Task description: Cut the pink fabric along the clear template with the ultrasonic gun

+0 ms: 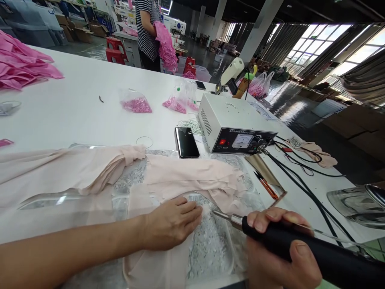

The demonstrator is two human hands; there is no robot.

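Currently: left hand point(173, 224), fingers bunched, over pale cloth point(158, 271) on tabletop point(75, 112); whether pinching, can't tell. Right hand point(270, 265) wraps black-handled tool point(345, 261). Best keep cloth flat, fingertips off metal tip point(221, 215).

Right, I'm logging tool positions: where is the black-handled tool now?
In the head view, the black-handled tool is at lower right, gripped in the right hand, its metal tip just right of the left hand.

left forearm point(78, 249): bare | left grip point(173, 224): bare | right grip point(281, 249): bare, short thumbnail point(302, 250)
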